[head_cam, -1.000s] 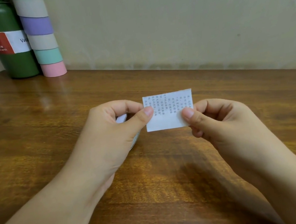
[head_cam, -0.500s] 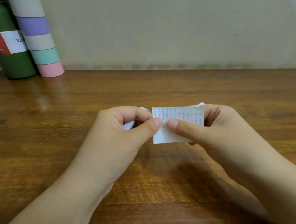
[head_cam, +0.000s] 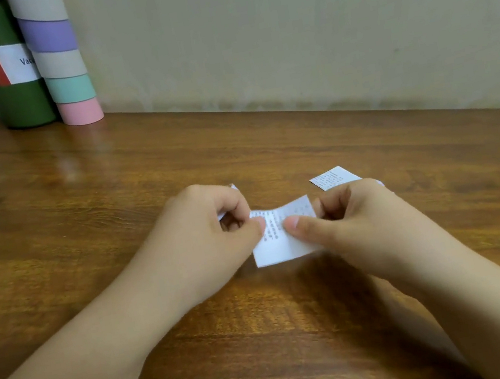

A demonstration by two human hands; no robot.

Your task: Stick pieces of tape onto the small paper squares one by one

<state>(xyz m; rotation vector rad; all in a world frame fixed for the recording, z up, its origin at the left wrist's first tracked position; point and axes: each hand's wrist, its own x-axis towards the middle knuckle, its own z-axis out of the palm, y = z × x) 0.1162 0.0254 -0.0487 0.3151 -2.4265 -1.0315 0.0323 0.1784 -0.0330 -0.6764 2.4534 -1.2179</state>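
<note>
Both hands hold one small paper square [head_cam: 282, 233] just above the wooden table [head_cam: 114, 210]. Left hand [head_cam: 207, 238] pinches its left edge, and right hand [head_cam: 345, 223] pinches its right side with thumb on top. Another printed paper square [head_cam: 333, 177] lies on the table behind the right hand. A green bottle [head_cam: 2, 81] and a stack of colored tape rolls [head_cam: 62, 68] stand far back by the wall.

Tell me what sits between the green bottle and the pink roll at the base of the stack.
Nothing: in the head view the green bottle and the pink roll stand side by side, with only a narrow shadowed slit between them.
</note>
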